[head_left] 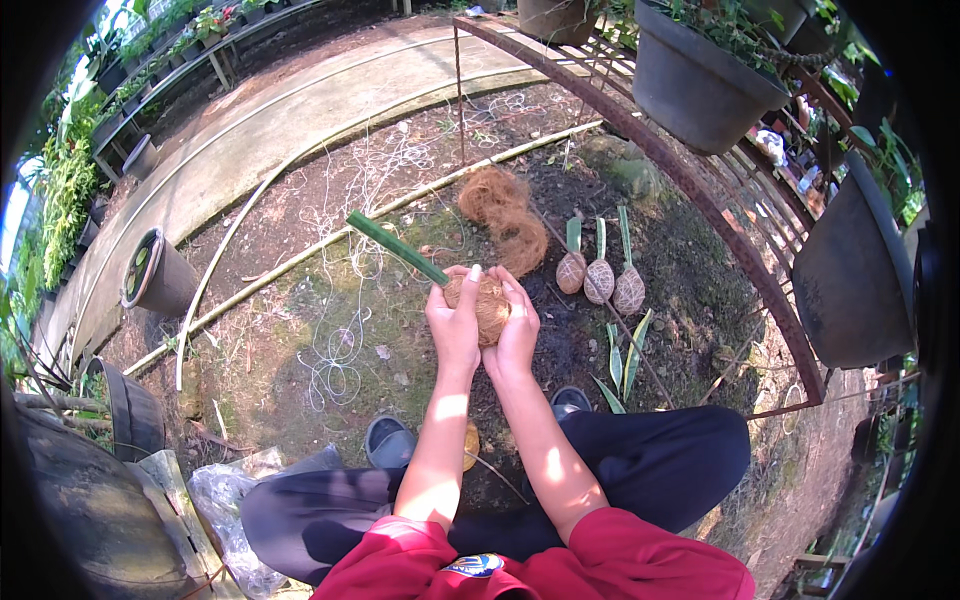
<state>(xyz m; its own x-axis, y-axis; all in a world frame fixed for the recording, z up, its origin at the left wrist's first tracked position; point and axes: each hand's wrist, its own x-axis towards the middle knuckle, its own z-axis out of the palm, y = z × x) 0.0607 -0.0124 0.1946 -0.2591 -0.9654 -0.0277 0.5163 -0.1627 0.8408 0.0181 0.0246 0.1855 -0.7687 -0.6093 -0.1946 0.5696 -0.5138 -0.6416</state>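
Between my two hands I hold a round ball of brown coconut fibre [490, 312], with a long green leaf cutting [395, 246] sticking out of it toward the far left. My left hand [456, 322] is wrapped round the ball's left side, its thumb on top near the leaf's base. Round the other side curls my right hand [514, 335], fingers against the fibre. Just beyond my hands lies a loose heap of brown fibre [505, 215]. To the right rest three string-wrapped fibre balls [600, 282], each with an upright green leaf.
Cut leaf pieces [628, 358] lie on the soil right of my hands. White string [345, 350] is tangled on the ground at left. A rusty metal rack [690, 185] with hanging pots [700, 85] curves along the right. A clear plastic bag [225, 510] sits by my left knee.
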